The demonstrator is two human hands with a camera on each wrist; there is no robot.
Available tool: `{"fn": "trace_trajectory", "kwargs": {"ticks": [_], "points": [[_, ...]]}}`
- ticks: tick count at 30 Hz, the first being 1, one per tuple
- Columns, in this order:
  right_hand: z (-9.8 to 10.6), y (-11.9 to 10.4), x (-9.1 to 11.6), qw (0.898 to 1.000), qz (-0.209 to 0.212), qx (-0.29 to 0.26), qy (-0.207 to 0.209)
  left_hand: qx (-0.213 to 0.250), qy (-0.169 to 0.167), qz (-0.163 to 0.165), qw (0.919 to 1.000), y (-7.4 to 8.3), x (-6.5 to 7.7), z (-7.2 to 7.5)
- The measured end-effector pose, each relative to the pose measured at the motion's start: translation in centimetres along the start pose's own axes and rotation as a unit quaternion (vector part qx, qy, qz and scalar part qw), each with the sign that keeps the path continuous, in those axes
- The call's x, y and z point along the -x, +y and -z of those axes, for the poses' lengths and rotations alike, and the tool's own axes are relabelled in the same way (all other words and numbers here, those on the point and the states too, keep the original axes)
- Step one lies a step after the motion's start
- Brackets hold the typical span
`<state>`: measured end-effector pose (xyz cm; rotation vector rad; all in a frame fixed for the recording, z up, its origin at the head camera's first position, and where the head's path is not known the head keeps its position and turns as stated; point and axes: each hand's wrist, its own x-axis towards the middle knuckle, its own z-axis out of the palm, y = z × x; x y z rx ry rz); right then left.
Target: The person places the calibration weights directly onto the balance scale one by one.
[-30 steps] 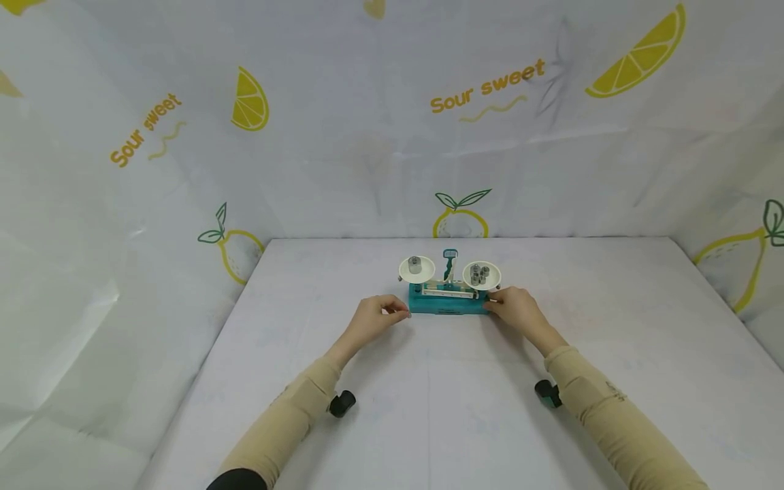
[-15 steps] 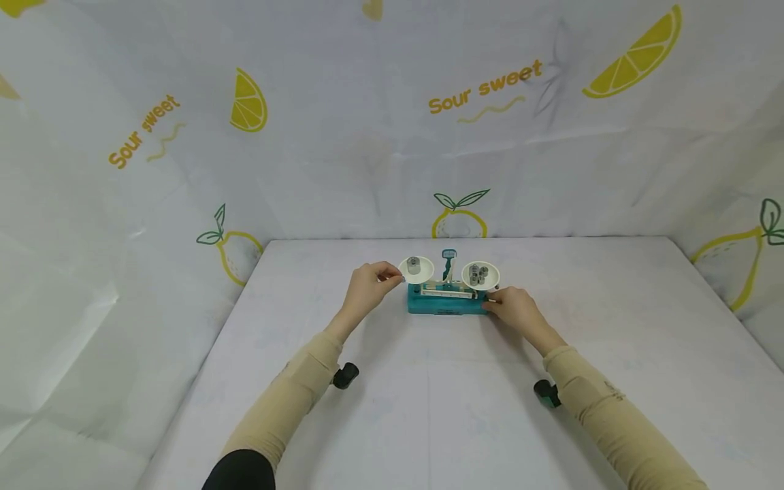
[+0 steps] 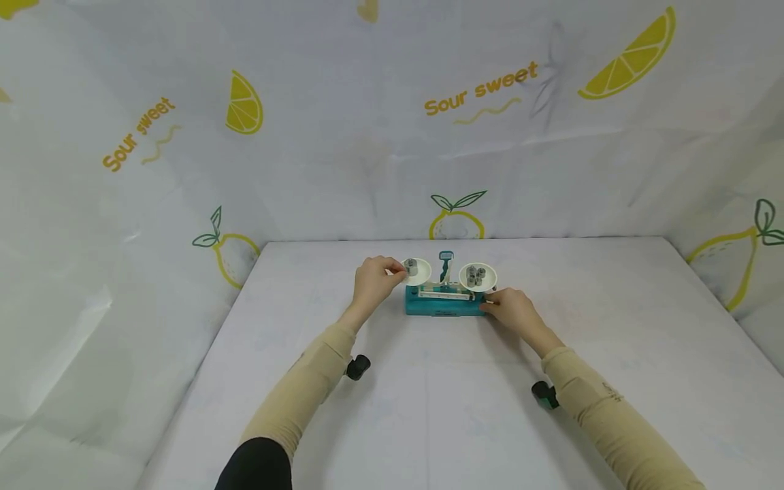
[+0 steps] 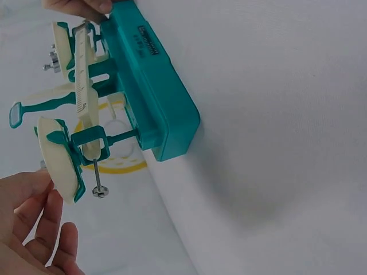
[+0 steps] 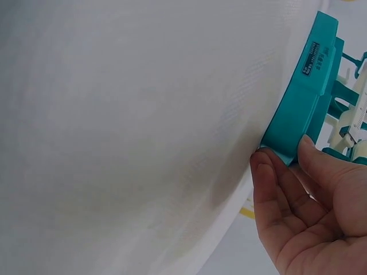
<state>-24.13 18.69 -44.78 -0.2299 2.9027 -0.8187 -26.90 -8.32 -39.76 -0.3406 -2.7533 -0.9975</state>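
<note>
A teal balance scale [image 3: 446,307] stands at the far middle of the table, with two cream pans. Its left pan [image 3: 421,278] bears a metal weight [image 3: 411,265], and the right pan [image 3: 488,284] bears several small metal weights [image 3: 474,275]. Reaching over the left pan's outer rim, my left hand [image 3: 375,284] appears to pinch the weight there between thumb and forefinger; the pan mostly hides the fingertips in the left wrist view. My right hand [image 5: 321,200] grips the right end of the scale's base, thumb on the upper side and fingers curled at the end.
A white cloth covers the table [image 3: 441,401]. Behind it hangs a white backdrop [image 3: 343,156] with lemon prints. The beam's adjusting screw [image 4: 100,191] sticks out beside the left pan.
My left hand has risen from beside the base's left end to the left pan and moved in over its rim. The left weight has shifted slightly left. My right hand stays on the base.
</note>
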Motion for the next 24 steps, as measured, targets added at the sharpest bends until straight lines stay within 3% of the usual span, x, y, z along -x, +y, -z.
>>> {"fn": "trace_trajectory", "kwargs": {"ticks": [16, 24], "points": [[0.3, 0.4, -0.1, 1.000, -0.013, -0.006, -0.012, -0.002, 0.007, 0.010, 0.9999, 0.1, 0.3, 0.5], [1.5, 0.9, 0.6, 0.999, -0.015, -0.006, -0.034, -0.022, 0.018, -0.008, 0.9996, -0.5, 0.8, 1.2]]}}
